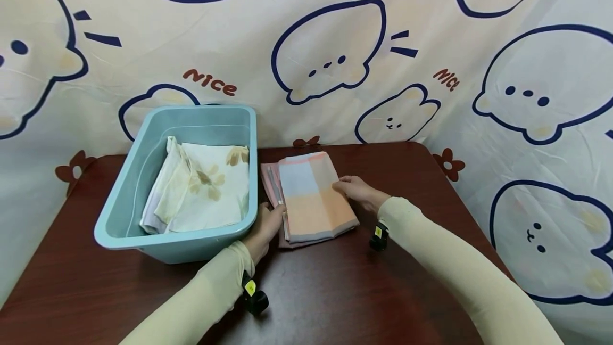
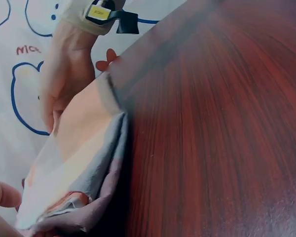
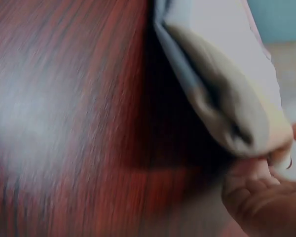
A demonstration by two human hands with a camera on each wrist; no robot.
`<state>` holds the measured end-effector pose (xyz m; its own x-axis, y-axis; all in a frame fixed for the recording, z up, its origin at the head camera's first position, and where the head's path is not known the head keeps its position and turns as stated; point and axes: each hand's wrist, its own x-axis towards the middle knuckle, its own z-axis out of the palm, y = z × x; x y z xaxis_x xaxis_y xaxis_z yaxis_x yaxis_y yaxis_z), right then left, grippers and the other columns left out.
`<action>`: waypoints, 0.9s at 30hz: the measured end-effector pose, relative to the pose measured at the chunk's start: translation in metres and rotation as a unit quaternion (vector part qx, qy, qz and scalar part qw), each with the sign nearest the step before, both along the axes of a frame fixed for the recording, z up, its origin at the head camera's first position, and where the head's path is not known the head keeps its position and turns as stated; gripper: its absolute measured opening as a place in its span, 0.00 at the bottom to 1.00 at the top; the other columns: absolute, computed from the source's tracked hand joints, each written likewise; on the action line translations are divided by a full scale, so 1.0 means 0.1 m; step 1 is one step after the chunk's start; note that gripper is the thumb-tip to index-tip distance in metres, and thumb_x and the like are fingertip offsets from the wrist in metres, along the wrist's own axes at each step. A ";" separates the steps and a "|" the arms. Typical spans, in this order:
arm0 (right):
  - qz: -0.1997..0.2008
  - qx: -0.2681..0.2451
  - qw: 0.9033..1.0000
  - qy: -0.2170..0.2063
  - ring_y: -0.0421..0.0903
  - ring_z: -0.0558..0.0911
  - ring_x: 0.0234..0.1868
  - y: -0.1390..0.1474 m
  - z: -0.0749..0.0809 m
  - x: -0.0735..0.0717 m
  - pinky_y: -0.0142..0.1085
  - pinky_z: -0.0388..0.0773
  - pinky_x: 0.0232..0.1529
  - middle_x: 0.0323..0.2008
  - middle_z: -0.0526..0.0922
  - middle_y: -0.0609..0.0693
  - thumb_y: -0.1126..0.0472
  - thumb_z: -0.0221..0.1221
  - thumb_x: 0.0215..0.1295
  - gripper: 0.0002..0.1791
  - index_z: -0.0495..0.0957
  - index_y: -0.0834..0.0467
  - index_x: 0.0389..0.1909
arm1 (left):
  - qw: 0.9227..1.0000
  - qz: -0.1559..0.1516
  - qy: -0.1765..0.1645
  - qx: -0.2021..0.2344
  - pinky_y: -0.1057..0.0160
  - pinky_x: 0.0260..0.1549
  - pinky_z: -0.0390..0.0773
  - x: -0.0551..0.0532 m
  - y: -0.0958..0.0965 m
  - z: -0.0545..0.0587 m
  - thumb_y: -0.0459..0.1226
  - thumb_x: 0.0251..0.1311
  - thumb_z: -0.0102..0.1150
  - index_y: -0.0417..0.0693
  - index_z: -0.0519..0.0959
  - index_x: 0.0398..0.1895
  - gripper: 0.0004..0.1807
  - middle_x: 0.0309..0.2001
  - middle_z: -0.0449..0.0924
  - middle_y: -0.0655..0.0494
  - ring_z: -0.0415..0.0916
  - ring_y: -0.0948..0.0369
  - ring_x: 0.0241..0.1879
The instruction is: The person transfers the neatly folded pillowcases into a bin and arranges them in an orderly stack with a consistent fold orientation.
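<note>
A folded checked cloth (image 1: 311, 196) in peach, white and grey lies on top of a folded dusty-pink cloth (image 1: 270, 177) on the table. My right hand (image 1: 356, 190) pinches the checked cloth's right edge; in the right wrist view its fingers (image 3: 251, 173) are tucked under the folded edge. At the left edge of the stack, my left hand (image 1: 264, 228) holds the cloth, thumb on the upper side and fingers mostly hidden. In the left wrist view, the checked cloth (image 2: 79, 138) shows its stacked layers, with the pink one underneath.
A light-blue plastic basin (image 1: 115, 201) stands left of the stack, close beside my left hand. Inside lie folded white cloths (image 1: 210, 190) with a brown flower print. The dark red-brown wooden table (image 1: 325, 297) ends at a printed curtain (image 1: 249, 52) behind and at right.
</note>
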<state>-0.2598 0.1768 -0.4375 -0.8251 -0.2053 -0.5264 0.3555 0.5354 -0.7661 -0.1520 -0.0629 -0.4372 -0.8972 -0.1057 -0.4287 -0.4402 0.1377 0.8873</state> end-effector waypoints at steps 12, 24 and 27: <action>0.067 -0.067 0.995 -0.031 0.43 0.77 0.44 0.20 -0.04 0.08 0.36 0.77 0.46 0.47 0.78 0.50 0.57 0.48 0.79 0.20 0.68 0.63 0.64 | 1.000 -0.008 0.029 0.002 0.54 0.48 0.67 0.00 0.09 -0.01 0.39 0.66 0.47 0.34 0.66 0.55 0.20 0.52 0.67 0.40 0.65 0.51 0.48; 0.045 -0.059 0.996 -0.058 0.43 0.85 0.43 0.36 -0.04 0.14 0.37 0.83 0.45 0.51 0.84 0.54 0.47 0.49 0.78 0.30 0.65 0.62 0.71 | 0.999 -0.031 -0.005 0.021 0.42 0.75 0.56 0.01 0.20 -0.04 0.43 0.65 0.56 0.32 0.43 0.79 0.48 0.78 0.48 0.34 0.50 0.42 0.77; 0.059 -0.045 0.996 -0.046 0.43 0.85 0.41 0.38 -0.03 0.18 0.36 0.82 0.44 0.48 0.85 0.53 0.49 0.50 0.78 0.28 0.67 0.61 0.70 | 0.999 -0.032 0.004 0.015 0.44 0.75 0.58 0.00 0.21 -0.05 0.44 0.66 0.58 0.32 0.45 0.78 0.48 0.77 0.52 0.34 0.53 0.43 0.76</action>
<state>-0.2420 0.2148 -0.4407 -0.7413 -0.3480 -0.5740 0.3654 0.5081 -0.7800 -0.1515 -0.0414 -0.4426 -0.9054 -0.0353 -0.4231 -0.4238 0.1378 0.8952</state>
